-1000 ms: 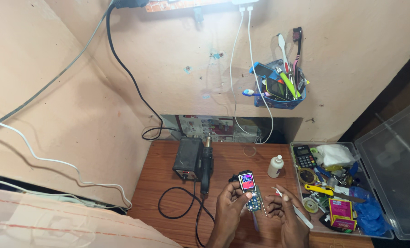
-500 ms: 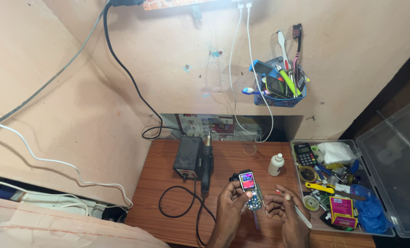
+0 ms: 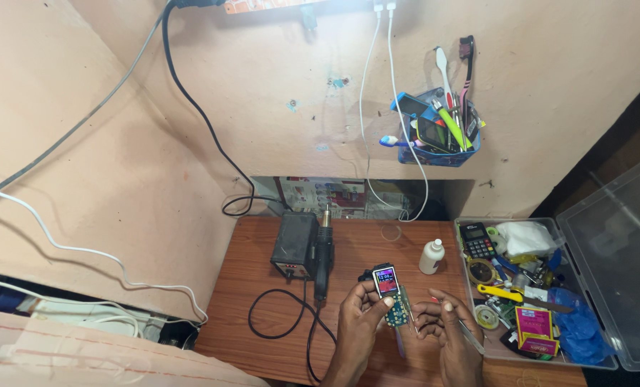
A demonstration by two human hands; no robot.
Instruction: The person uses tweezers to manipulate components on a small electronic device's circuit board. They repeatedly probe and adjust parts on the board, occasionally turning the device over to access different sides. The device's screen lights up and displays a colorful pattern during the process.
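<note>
Bench (image 3: pixel 262 265): clear parts box (image 3: pixel 606 287) at right edge, black soldering station (image 3: pixel 295 247) mid-back, left hand (image 3: pixel 359 326) grip clamped on lit phone board (image 3: pixel 390 294) near front edge, right hand (image 3: pixel 445 330) closed on thin tool (image 3: pixel 467 328).

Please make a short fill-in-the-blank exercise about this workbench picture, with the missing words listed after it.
1. The left hand holds a small phone circuit board whose screen is ____.
2. The white bottle stands on the ____ table.
3. The lid of the clear plastic parts box is ____.
4. The blue holder with toothbrushes hangs on the ____.

Missing words: lit; wooden; open; wall
</note>
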